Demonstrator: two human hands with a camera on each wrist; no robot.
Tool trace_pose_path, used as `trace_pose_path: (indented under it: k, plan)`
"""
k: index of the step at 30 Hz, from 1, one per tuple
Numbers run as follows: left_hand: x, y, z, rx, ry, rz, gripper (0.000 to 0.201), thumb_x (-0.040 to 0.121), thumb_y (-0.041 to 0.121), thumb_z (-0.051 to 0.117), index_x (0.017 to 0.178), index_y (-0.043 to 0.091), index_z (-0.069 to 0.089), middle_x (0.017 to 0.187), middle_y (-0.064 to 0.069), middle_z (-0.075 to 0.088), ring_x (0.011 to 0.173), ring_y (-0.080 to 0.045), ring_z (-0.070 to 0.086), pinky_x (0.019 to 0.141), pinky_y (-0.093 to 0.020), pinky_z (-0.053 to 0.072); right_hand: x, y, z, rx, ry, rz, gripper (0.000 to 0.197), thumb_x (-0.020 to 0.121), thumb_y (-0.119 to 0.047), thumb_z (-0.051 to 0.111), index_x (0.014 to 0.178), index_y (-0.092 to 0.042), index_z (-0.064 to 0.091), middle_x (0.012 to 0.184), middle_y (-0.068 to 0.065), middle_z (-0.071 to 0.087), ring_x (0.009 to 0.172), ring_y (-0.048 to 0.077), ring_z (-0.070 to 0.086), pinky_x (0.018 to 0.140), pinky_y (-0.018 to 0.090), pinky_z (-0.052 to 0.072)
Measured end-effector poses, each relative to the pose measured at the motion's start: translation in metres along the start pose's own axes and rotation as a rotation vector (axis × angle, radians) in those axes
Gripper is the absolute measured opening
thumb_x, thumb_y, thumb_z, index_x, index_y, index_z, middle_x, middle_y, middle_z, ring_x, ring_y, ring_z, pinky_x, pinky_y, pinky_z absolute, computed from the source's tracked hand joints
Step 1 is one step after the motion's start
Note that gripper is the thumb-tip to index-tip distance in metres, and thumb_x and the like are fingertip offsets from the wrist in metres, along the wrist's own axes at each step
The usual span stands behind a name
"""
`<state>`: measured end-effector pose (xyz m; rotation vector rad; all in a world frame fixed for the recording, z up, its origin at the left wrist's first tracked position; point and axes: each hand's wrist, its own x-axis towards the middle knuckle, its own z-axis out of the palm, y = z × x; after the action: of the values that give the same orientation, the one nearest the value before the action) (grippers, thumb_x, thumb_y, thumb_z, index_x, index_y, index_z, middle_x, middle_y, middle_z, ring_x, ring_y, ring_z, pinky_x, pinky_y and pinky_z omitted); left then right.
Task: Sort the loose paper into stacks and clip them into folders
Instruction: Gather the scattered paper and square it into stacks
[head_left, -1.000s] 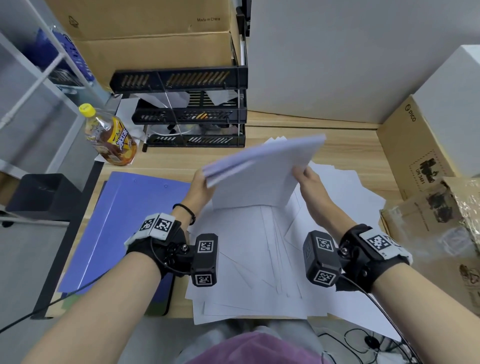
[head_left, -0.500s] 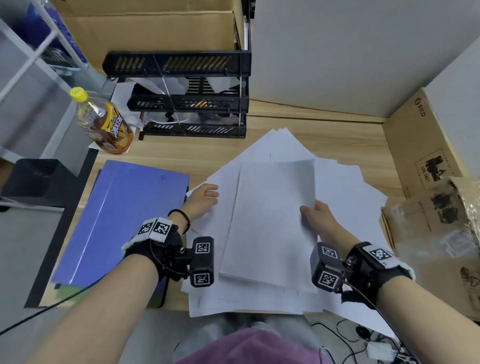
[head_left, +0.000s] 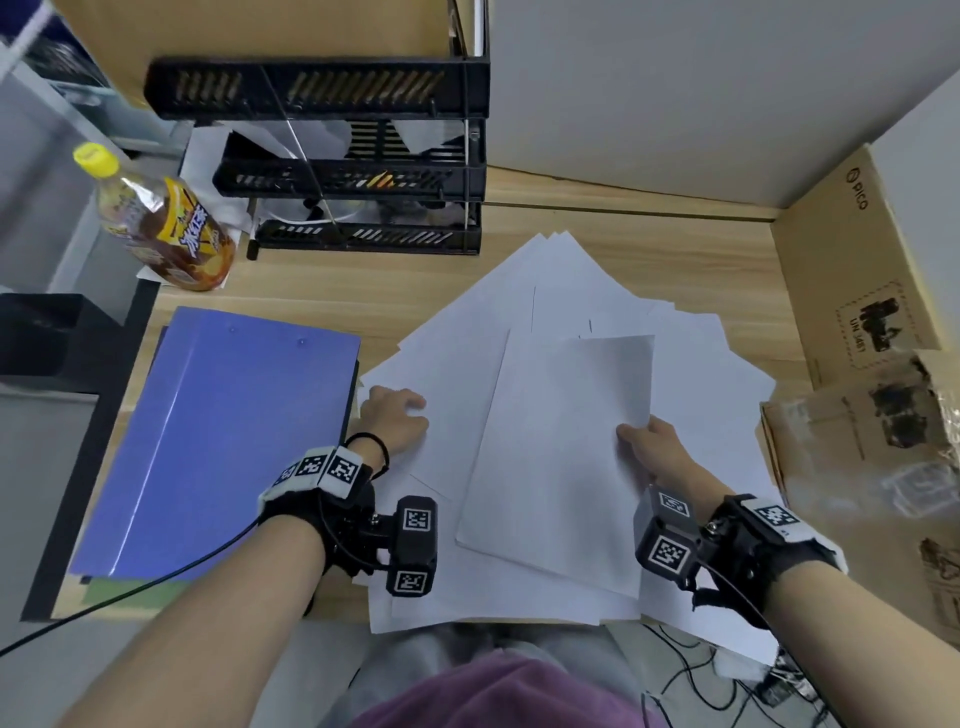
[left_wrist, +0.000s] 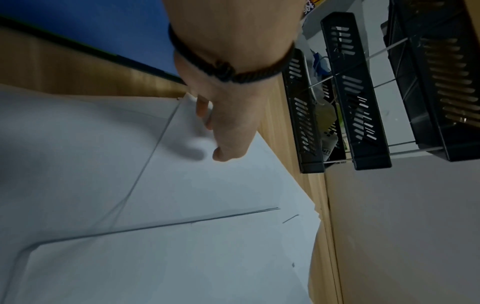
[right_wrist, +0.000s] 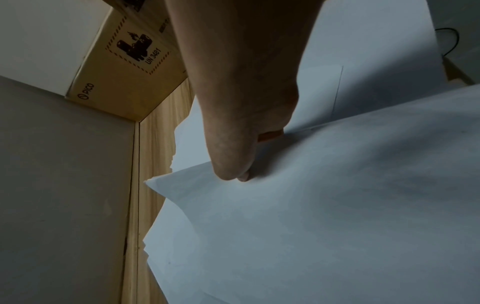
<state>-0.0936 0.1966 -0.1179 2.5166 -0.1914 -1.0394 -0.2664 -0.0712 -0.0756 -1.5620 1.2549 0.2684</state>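
Loose white sheets (head_left: 691, 364) lie fanned across the wooden desk (head_left: 322, 291). A squared stack of paper (head_left: 561, 457) lies on top of them in the middle. My right hand (head_left: 647, 441) pinches that stack (right_wrist: 324, 216) at its right edge, thumb (right_wrist: 228, 156) on top and a finger underneath. My left hand (head_left: 397, 415) rests on the loose sheets (left_wrist: 194, 195) near their left corner, fingers loosely bent, thumb (left_wrist: 223, 154) lying on the paper. A closed blue folder (head_left: 223, 441) lies left of the paper, with a green one (head_left: 104, 592) showing beneath it.
A black three-tier tray rack (head_left: 363, 171) stands at the back, and a yellow-capped drink bottle (head_left: 166, 228) to its left. Cardboard boxes (head_left: 857, 270) and a plastic-wrapped carton (head_left: 883, 467) line the right side. Some sheets hang over the desk's front edge above cables (head_left: 691, 675).
Both hands held the stack up above the desk a second ago. It now lies flat on the pile. My left hand let go and moved left onto the loose sheets; my right hand keeps the edge.
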Motion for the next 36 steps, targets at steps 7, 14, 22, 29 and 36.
trace_pose_path:
  k: [7, 14, 22, 29, 36]
  plan:
    - [0.022, 0.013, -0.009, 0.009, 0.167, -0.045, 0.072, 0.074, 0.036, 0.072, 0.138, 0.021, 0.040, 0.143, -0.005, 0.028, 0.135, -0.027, 0.024, 0.107, -0.039, 0.029, 0.018, -0.017, -0.003, 0.083, -0.065, 0.034, 0.013, 0.096, -0.004, 0.045, 0.091, -0.010, 0.055, 0.081, 0.008, 0.062, 0.066, 0.024, 0.059, 0.061, 0.031, 0.048]
    - [0.035, 0.021, -0.008, 0.160, 0.184, -0.120, 0.106, 0.058, 0.047, 0.082, 0.142, 0.020, 0.023, 0.143, -0.009, 0.031, 0.132, -0.031, 0.030, 0.102, -0.044, 0.032, 0.035, -0.030, -0.003, 0.106, -0.133, 0.058, 0.013, 0.097, -0.005, 0.046, 0.094, -0.012, 0.057, 0.084, 0.006, 0.066, 0.069, 0.022, 0.064, 0.057, 0.029, 0.051]
    - [0.044, 0.026, -0.011, -0.141, 0.121, 0.050, 0.047, 0.078, 0.022, 0.068, 0.122, 0.013, 0.056, 0.115, -0.007, 0.064, 0.104, -0.030, 0.060, 0.087, -0.040, 0.051, 0.051, -0.032, 0.014, 0.094, -0.169, 0.101, 0.016, 0.097, -0.005, 0.047, 0.111, -0.006, 0.055, 0.084, 0.006, 0.065, 0.069, 0.021, 0.063, 0.049, 0.024, 0.051]
    - [0.032, 0.041, -0.033, -0.219, 0.058, 0.144, 0.028, 0.086, 0.018, 0.064, 0.113, 0.013, 0.064, 0.105, -0.002, 0.064, 0.095, -0.022, 0.058, 0.077, -0.026, 0.044, 0.042, -0.031, 0.016, 0.080, -0.143, 0.089, 0.013, 0.098, -0.007, 0.046, 0.108, -0.007, 0.054, 0.081, 0.006, 0.063, 0.067, 0.021, 0.061, 0.044, 0.021, 0.049]
    - [0.001, 0.073, -0.072, -0.344, 0.127, 0.291, 0.016, 0.081, 0.015, 0.069, 0.093, 0.025, 0.066, 0.087, 0.008, 0.066, 0.080, -0.012, 0.061, 0.069, -0.024, 0.047, 0.021, -0.027, 0.027, 0.005, -0.065, 0.044, 0.013, 0.095, -0.004, 0.043, 0.084, -0.007, 0.049, 0.070, 0.006, 0.048, 0.056, 0.019, 0.045, 0.038, 0.018, 0.036]
